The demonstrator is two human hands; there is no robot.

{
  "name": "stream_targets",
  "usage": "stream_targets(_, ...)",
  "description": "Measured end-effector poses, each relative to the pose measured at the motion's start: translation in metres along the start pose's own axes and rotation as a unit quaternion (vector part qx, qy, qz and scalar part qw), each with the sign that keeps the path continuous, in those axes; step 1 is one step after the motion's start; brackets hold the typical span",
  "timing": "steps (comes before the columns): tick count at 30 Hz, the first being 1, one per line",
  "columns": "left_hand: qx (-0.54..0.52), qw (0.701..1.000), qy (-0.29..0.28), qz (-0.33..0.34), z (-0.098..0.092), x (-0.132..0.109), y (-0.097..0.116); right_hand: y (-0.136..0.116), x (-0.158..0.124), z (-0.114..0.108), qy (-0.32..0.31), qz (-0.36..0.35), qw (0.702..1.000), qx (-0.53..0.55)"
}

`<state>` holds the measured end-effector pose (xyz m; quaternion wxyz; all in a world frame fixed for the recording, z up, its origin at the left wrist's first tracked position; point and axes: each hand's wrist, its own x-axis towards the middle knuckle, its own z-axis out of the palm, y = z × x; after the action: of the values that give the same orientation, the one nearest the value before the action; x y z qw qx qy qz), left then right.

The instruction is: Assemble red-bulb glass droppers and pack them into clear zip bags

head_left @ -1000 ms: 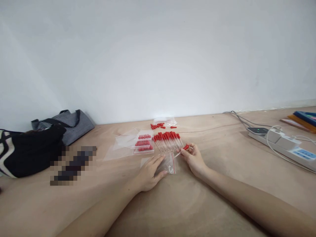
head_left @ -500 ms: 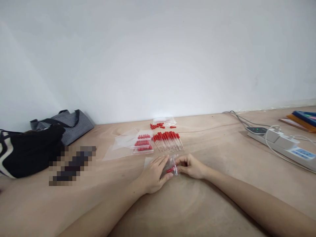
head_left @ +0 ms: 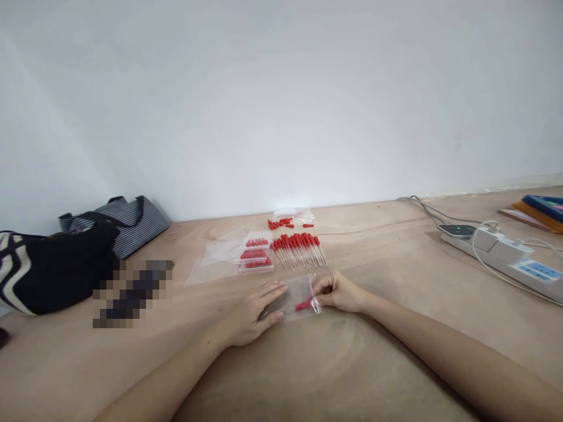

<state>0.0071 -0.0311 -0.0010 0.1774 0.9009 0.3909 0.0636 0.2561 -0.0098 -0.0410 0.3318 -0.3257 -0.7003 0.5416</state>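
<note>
A clear zip bag [head_left: 294,293] lies flat on the table [head_left: 373,363] in front of me, with a red piece [head_left: 302,305] inside near its right end. My right hand [head_left: 338,293] pinches the bag at its zip edge. My left hand [head_left: 257,315] rests at the bag's left side, fingers spread, thumb apart from the fingers. Just beyond lies a row of clear tubes with red caps [head_left: 299,241]. Left of the row are overlapping bags holding red pieces [head_left: 254,254].
Loose red pieces [head_left: 280,223] and clear bags [head_left: 292,214] lie near the wall. At left are a black bag [head_left: 61,269], a striped bag [head_left: 145,225] and a blurred dark object [head_left: 134,293]. A power strip [head_left: 505,255] with cables and stacked folders [head_left: 543,211] lie at right.
My left hand has slid left and uncovered more of the clear bag. My right hand stays at the zip edge. The view has shifted slightly.
</note>
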Motion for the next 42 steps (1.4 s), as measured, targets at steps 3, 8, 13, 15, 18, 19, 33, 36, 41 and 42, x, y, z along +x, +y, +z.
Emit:
stream_targets(3, 0.01, 1.0, -0.001, 0.005, 0.0, 0.002, 0.003, -0.005, 0.0, -0.009, -0.048, -0.014, 0.999, -0.013)
stream_targets(8, 0.008, 1.0, 0.001, 0.001, -0.001, 0.001, 0.001, -0.002, 0.023, -0.039, 0.195, 0.088, 0.97, -0.115)
stream_targets(13, -0.007, 1.0, 0.002, -0.003, -0.002, 0.0, 0.002, 0.003, 0.062, -0.055, 0.338, 0.131, 0.912, -0.192)
stream_targets(15, -0.008, 1.0, 0.0, -0.002, -0.002, 0.0, 0.002, 0.002, 0.073, -0.053, 0.361, 0.145, 0.894, -0.223)
stream_targets(18, -0.003, 1.0, -0.007, -0.004, -0.002, 0.0, 0.001, -0.003, 0.08, -0.045, 0.367, 0.165, 0.878, -0.257)
stream_targets(19, -0.001, 1.0, -0.009, -0.005, -0.002, 0.0, 0.001, -0.005, 0.081, -0.043, 0.365, 0.17, 0.876, -0.265)
stream_targets(33, -0.001, 1.0, 0.005, 0.004, -0.002, 0.0, 0.003, -0.012, 0.089, -0.038, 0.289, 0.217, 0.878, -0.312)
stream_targets(36, -0.008, 1.0, 0.008, 0.004, -0.002, 0.0, 0.003, -0.012, 0.088, -0.04, 0.286, 0.201, 0.888, -0.298)
stream_targets(41, -0.005, 1.0, -0.003, -0.003, -0.002, 0.0, 0.002, -0.012, 0.083, -0.047, 0.299, 0.168, 0.905, -0.252)
stream_targets(42, -0.005, 1.0, -0.003, -0.003, -0.002, 0.0, 0.002, -0.013, 0.081, -0.047, 0.304, 0.162, 0.908, -0.238)
